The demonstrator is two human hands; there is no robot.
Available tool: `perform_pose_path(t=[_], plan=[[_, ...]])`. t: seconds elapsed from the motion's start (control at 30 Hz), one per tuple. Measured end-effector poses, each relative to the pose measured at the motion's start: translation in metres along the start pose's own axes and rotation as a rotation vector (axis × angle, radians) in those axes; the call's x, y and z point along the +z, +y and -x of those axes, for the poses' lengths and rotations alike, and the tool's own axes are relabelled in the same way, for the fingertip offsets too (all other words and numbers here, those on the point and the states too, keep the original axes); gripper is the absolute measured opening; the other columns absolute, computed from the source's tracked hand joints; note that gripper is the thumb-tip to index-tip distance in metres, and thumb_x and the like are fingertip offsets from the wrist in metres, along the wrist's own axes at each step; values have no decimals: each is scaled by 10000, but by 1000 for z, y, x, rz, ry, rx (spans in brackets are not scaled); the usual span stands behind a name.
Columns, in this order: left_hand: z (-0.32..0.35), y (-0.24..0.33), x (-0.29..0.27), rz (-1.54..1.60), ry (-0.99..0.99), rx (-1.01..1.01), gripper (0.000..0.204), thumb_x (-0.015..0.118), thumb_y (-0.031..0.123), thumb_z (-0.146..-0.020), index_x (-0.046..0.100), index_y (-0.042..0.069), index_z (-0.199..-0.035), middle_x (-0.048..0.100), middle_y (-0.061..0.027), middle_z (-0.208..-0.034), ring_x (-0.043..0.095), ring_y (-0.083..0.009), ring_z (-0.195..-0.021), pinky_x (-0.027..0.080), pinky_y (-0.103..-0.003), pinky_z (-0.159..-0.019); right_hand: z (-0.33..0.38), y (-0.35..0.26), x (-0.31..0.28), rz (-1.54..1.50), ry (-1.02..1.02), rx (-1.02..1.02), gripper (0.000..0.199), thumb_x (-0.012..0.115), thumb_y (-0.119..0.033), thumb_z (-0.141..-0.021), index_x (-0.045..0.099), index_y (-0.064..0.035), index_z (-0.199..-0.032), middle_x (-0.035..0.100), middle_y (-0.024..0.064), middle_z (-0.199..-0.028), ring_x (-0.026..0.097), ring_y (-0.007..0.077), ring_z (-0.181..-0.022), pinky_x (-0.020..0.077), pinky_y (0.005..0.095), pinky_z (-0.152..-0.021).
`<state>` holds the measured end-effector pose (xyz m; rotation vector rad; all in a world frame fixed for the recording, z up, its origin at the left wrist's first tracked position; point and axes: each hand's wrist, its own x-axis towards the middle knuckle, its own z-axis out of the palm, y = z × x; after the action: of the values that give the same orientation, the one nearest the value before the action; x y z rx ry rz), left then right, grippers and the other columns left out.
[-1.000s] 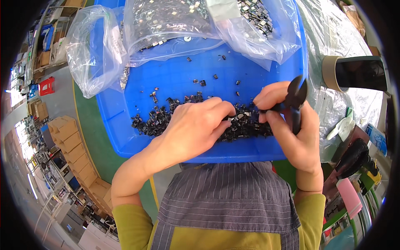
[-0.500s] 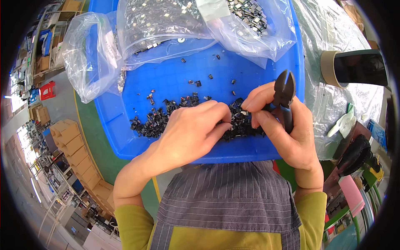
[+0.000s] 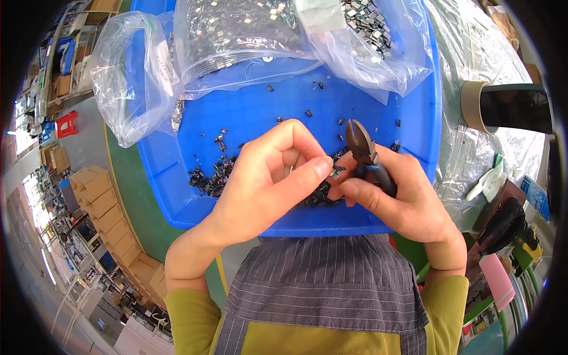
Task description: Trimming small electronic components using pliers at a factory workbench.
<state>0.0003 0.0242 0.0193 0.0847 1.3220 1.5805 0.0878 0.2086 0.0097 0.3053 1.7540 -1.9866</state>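
Note:
My left hand point(image 3: 260, 189) is closed over the blue plastic bin point(image 3: 177, 204), with a small dark electronic part with a shiny face point(image 3: 336, 173) between thumb and fingers. Close to that part, my right hand point(image 3: 414, 201) grips a pair of diagonal cutters point(image 3: 368, 155), whose dark jaws point up and away from me. Its thumb and fingertips are close together beside the part; whether they touch it I cannot tell. Beneath both hands lies a heap of small black parts point(image 3: 207, 181), partly hidden by them. A few loose pieces point(image 3: 280, 119) are scattered farther back on the bin's floor.
Clear bags of small metallic parts point(image 3: 242, 32) fill the bin's far end, and another clear bag point(image 3: 127, 89) hangs over its left rim. To the right, a tape roll point(image 3: 473, 106) and a black-screened device point(image 3: 515, 108) rest on plastic sheeting. Cardboard boxes point(image 3: 115, 222) stand at left.
My left hand has lifted from the heap and turned, now showing a small part at its fingertips. My right hand has tilted the cutters leftward and lowered them slightly toward my left hand.

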Motion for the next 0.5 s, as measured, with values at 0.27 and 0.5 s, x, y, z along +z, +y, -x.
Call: perform_pose_path(t=[0.27, 0.5], plan=[[-1, 5, 4, -7, -11, -55, 104, 539, 80, -915, 484, -1, -881, 590, -64, -837, 580, -106, -787, 471, -253, -696, -2, -4, -2, -116, -36, 92, 142, 545, -98, -899, 540, 5, -996, 631, 63, -790, 576, 98, -731, 476, 252, -659], [0, 4, 9, -72, -9, -22, 107, 540, 65, -911, 472, -4, -865, 590, -74, -811, 585, -114, -766, 476, -254, -673, 0, -5, -4, -182, -67, 109, 149, 542, -104, -907, 540, 7, -1005, 621, 56, -788, 573, 94, -748, 473, 250, -674]])
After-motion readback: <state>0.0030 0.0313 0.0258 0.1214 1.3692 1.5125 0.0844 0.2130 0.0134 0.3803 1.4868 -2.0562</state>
